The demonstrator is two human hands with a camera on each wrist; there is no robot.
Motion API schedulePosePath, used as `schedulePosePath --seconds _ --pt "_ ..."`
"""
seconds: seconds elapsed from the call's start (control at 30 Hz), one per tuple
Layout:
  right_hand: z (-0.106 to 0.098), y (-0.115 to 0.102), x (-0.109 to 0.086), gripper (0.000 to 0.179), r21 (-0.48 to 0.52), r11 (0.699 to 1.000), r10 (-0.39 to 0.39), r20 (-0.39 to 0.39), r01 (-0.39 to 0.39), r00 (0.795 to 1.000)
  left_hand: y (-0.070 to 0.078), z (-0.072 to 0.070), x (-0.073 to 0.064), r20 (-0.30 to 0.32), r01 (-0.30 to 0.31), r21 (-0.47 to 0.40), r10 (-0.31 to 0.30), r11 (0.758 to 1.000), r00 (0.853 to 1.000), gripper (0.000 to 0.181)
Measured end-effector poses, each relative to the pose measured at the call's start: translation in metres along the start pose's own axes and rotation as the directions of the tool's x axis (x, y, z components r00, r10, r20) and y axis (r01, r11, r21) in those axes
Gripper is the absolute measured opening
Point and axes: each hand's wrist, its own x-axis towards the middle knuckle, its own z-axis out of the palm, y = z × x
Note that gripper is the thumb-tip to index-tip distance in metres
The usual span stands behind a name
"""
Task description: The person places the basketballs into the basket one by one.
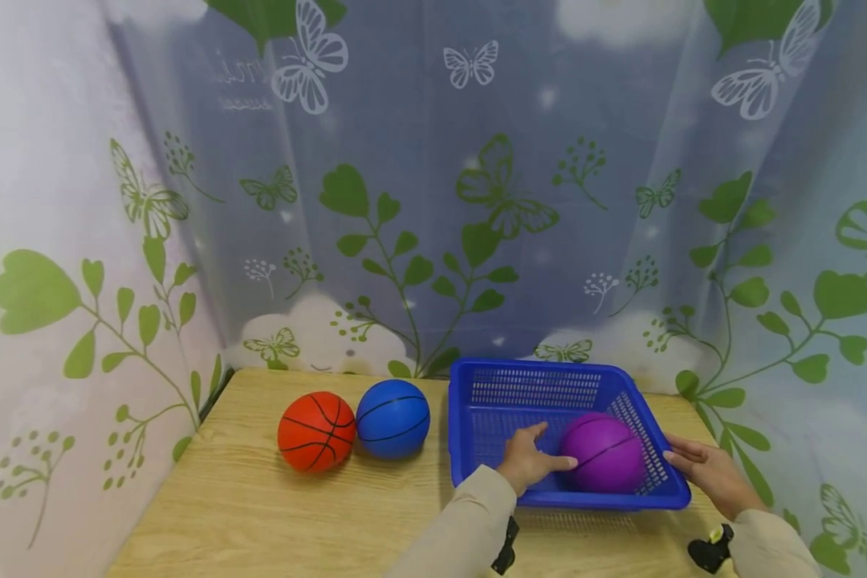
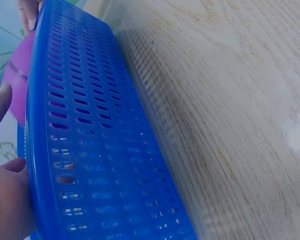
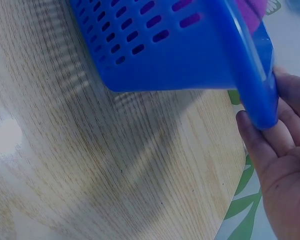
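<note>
A purple ball [image 1: 603, 453] with dark seams lies in the right part of a blue plastic basket [image 1: 523, 366]. My left hand [image 1: 529, 461] reaches over the basket's near rim, its fingers spread. The thumb tip is right at the ball's left side in the head view. In the left wrist view the perforated near wall of the basket hides part of that hand and of the purple ball [image 2: 21, 75]. At the basket's right end, my right hand [image 1: 715, 474] grips the rim. The right wrist view has its thumb above the rim and its fingers under it.
An orange-red basketball [image 1: 316, 432] and a blue ball [image 1: 393, 419] sit side by side on the wooden table [image 1: 260, 522], left of the basket. Behind the table hangs a curtain [image 1: 419, 241] with butterflies and leaves, which also closes in both sides.
</note>
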Motion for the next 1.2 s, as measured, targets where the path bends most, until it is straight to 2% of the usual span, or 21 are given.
schedulePosePath --seconds 0.37,0.63,0.9,1.07,1.2 --pt "0.001 0.000 -0.001 0.067 0.026 1.000 0.011 0.003 -0.011 1.000 -0.001 0.001 0.000 0.030 -0.013 0.001 0.013 1.000 0.999 0.071" --pt "0.001 -0.001 -0.001 0.067 0.015 1.000 0.006 0.004 -0.006 1.000 0.004 -0.019 0.003 0.079 -0.075 0.011 0.074 0.997 0.994 0.073" --pt "0.001 -0.001 -0.001 0.068 -0.005 1.000 0.003 -0.002 -0.003 1.000 0.007 -0.058 0.007 0.138 -0.169 0.015 0.165 0.986 0.977 0.080" --pt "0.001 0.000 -0.001 0.069 -0.020 1.000 0.010 -0.003 -0.010 1.000 0.013 -0.094 0.006 0.171 -0.202 0.079 0.186 0.976 0.968 0.081" --pt "0.000 0.001 0.000 0.070 -0.012 1.000 0.013 0.001 -0.013 1.000 0.016 -0.127 0.003 0.175 -0.212 0.119 0.190 0.970 0.966 0.081"
